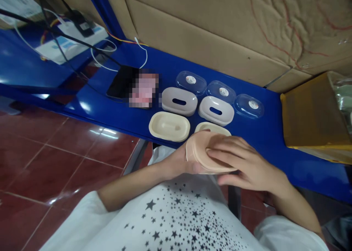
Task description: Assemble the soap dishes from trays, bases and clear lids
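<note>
Close to my body, both hands hold a peach-coloured oval soap box (199,146), tilted above the table's front edge. My left hand (180,161) wraps its left end, thumb on the near side. My right hand (247,165) has its fingers laid over the top and right end, with the thumb below. Just beyond it lies a cream soap dish base (211,125), partly hidden, and a second cream base (154,128) to its left. Behind these sit two white slotted soap trays (167,99) (229,111). Clear lids (198,85) (213,87) (244,110) with round stickers form the back row.
On the blue table (264,133), a black object (122,80) with a blurred-out face lies left of the dishes. Cables and a white power strip (71,42) are farther left. A cardboard box (308,111) stands at right, and cardboard sheets (209,34) line the back.
</note>
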A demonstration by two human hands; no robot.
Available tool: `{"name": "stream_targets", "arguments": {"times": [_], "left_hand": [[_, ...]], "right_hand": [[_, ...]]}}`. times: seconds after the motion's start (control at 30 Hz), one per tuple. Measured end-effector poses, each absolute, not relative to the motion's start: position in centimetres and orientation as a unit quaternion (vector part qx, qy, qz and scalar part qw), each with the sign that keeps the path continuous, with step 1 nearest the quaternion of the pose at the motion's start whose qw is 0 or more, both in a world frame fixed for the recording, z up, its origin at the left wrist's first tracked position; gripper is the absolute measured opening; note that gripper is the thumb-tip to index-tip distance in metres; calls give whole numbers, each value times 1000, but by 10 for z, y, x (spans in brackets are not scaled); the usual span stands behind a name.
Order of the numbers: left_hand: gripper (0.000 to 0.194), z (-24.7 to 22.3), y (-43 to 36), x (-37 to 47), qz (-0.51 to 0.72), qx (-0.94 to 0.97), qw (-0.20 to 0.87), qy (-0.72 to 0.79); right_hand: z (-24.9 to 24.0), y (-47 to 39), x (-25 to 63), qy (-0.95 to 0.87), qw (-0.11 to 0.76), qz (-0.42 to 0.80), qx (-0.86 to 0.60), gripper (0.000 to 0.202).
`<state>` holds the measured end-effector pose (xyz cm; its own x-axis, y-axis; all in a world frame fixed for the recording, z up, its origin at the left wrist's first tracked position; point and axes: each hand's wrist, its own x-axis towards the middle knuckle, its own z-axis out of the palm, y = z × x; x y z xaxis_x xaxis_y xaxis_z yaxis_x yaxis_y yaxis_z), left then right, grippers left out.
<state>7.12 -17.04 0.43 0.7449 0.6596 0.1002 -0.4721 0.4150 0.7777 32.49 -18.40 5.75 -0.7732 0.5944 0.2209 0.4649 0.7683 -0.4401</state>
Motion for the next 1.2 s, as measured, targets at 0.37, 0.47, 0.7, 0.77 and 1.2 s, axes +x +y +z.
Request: {"name": "stream_targets", "arguments": {"times": [0.37,0.47,0.7,0.77,1.2], "left_hand": [[78,-6,-174,77,382,370,841,101],[89,-20,-177,69,361,342,852,161],[84,-19,-181,70,270,377,863,200],[83,-17,-182,72,257,392,861,198],[78,-18,-178,65,295,359,858,219]], "right_hand": [[39,-199,320,-881,306,181,-312,53],[39,-208,344,-843,362,133,-376,49],[-4,-194,420,-791,217,-17,-571,39],[-17,-186,435,-792,196,-31,-577,37],[19,-227,327,-880,279,147,-356,66]]}}
